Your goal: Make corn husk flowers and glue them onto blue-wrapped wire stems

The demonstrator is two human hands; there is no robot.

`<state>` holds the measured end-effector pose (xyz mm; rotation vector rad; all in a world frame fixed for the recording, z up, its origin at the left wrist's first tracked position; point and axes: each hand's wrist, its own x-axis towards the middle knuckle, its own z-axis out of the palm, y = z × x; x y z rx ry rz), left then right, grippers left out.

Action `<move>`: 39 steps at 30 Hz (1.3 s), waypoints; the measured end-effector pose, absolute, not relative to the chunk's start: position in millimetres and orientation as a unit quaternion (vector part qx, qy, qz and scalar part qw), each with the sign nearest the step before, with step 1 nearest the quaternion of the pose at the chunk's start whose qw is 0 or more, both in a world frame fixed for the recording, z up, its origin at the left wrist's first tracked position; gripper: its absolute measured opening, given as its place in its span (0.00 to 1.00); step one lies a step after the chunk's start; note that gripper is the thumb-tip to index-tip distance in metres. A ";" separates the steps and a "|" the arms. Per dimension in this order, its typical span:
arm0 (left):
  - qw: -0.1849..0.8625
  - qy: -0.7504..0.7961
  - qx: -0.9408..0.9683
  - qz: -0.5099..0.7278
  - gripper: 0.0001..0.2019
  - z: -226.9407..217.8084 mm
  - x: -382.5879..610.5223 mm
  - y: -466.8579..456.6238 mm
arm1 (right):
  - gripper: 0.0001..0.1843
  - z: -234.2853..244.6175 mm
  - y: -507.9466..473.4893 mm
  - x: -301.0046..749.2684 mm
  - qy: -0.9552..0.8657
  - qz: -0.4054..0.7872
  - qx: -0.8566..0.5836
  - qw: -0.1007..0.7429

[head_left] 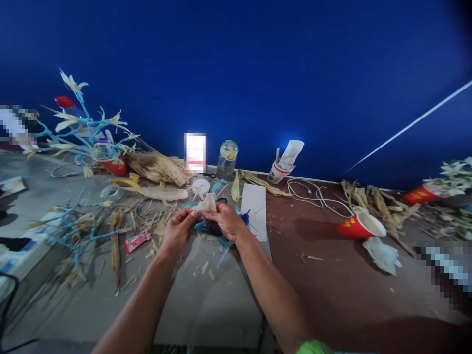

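Note:
Between my two hands is a pale piece of corn husk (207, 203), held up over the middle of the table. My left hand (179, 228) pinches its left edge with thumb and fingertips. From the other side my right hand (227, 220) grips it, fingers closed. Beneath and behind the hands lie blue strips and dark-handled scissors, partly hidden. Just beyond stands a white round lid or roll (201, 187). A white sheet of paper (254, 209) lies right of my right hand.
At left, a blue-wrapped branch with husk flowers (86, 120) rises from a red cup (113, 166); another blue branch (77, 241) lies nearer. A glass jar (227, 160) and a white cup (279, 172) stand by the wall. A red paper cup (359, 226) lies tipped at right beside crumpled tissue (382, 255).

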<state>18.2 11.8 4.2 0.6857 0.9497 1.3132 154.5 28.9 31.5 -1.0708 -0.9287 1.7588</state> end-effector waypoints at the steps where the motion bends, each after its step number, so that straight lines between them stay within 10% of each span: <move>1: 0.642 0.411 0.298 0.574 0.11 4.8 18.3 11.8 | 0.20 31.8 28.9 154.6 -0.372 0.707 -0.422 0.430; 19: 0.730 0.357 0.267 0.518 0.08 7.5 10.3 12.4 | 0.17 32.2 30.2 163.1 -0.443 0.710 -0.395 0.380; 28: 0.721 0.301 0.284 0.556 0.09 17.1 10.8 11.7 | 0.04 21.8 42.8 183.2 -0.543 0.502 -0.562 0.371; 39: 0.653 0.326 0.337 0.595 0.09 12.0 13.8 9.9 | 0.12 39.9 35.3 189.1 -0.648 0.356 -0.576 0.350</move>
